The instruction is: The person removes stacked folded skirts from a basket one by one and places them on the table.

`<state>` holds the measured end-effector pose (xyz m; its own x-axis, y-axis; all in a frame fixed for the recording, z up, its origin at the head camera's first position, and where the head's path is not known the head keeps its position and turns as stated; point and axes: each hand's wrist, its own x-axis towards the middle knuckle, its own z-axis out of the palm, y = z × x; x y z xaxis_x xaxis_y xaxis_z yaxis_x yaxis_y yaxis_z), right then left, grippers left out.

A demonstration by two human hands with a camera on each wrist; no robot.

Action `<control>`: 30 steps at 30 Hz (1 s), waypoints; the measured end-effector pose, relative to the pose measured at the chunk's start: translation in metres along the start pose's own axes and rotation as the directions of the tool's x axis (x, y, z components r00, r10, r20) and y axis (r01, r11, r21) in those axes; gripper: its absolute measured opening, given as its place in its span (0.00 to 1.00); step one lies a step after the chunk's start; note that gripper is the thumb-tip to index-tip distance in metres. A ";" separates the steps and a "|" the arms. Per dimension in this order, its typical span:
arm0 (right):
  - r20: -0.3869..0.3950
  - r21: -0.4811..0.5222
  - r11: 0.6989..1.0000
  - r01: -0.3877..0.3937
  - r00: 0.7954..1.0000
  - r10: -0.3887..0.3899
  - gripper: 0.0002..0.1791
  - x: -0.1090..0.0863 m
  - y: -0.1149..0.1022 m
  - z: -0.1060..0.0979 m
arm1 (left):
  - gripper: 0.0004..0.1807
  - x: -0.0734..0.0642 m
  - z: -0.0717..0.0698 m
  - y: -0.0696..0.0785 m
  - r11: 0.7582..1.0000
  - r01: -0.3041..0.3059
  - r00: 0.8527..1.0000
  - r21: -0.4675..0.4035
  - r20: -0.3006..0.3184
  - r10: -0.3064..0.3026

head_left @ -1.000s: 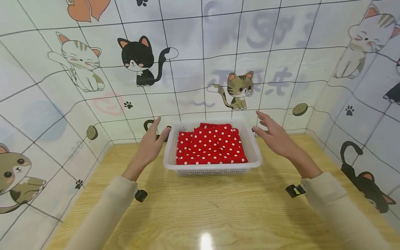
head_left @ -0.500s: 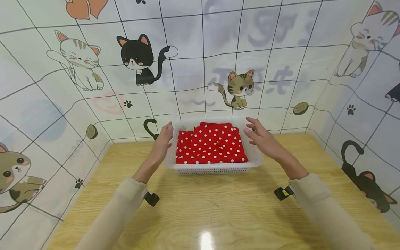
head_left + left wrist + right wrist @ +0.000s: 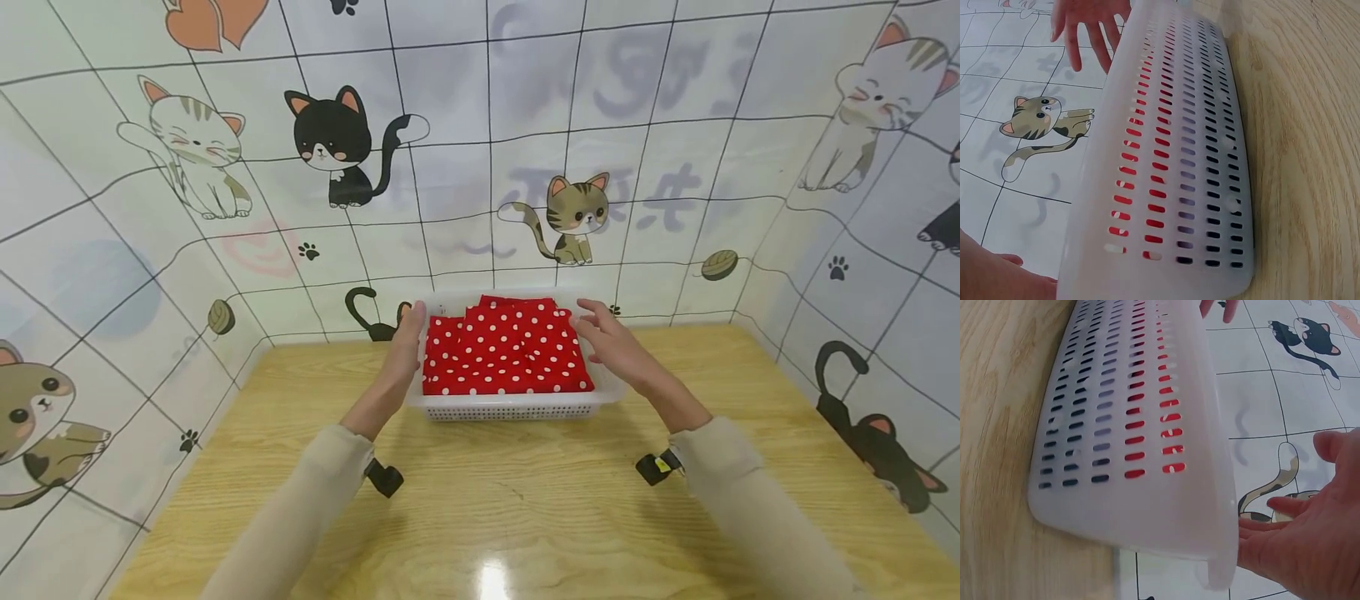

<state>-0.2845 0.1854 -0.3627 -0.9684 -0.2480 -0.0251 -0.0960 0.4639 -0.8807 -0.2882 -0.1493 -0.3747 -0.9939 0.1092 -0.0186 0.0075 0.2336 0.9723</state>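
Note:
A white plastic basket [image 3: 510,411] with slotted walls stands on the wooden table. Red cloth with white polka dots [image 3: 513,354] lies folded inside it. My left hand [image 3: 400,357] is at the basket's left rim, its fingers extended. Over the right side, near the cloth's edge, is my right hand [image 3: 617,346], with relaxed, spread fingers. In the right wrist view, the right hand [image 3: 1310,531] has nothing between its fingers. Red cloth shows through the slots of the basket's wall [image 3: 1166,156] in the left wrist view. Whether either hand touches the rim or cloth I cannot tell.
The wooden table [image 3: 502,500] extends in front of the basket and to both sides. Behind it rises a white backdrop [image 3: 457,175] with grid lines and cartoon cats, and similar sheets stand left and right. A black wrist camera [image 3: 384,477] hangs below the left sleeve.
Both hands have moved inward, the left one rightward to the left rim and the right one leftward over the right side. The basket and cloth have stayed in place.

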 end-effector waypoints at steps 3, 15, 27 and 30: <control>0.019 0.052 0.997 -0.061 0.998 0.060 0.42 0.003 0.000 0.002 | 0.45 0.003 0.004 -0.001 0.999 0.027 0.999 -0.036 0.027 -0.026; 0.066 0.116 0.960 -0.254 0.967 0.247 0.43 0.022 0.003 0.014 | 0.49 0.014 0.013 0.004 0.956 0.239 0.971 -0.172 0.043 -0.235; 0.017 0.022 0.963 -0.267 0.964 0.267 0.42 0.031 0.013 0.029 | 0.40 0.018 0.031 0.005 0.963 0.268 0.961 0.018 0.068 -0.268; -0.016 -0.004 0.963 -0.268 0.963 0.268 0.41 0.032 0.015 0.028 | 0.40 0.020 0.032 0.004 0.966 0.250 0.967 0.059 0.042 -0.253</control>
<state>-0.3103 0.1604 -0.3897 -0.9622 -0.1007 -0.2529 0.1665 0.5172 -0.8395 -0.3045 -0.1150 -0.3782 -0.9578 0.0875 -0.2737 -0.2349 0.3104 0.9211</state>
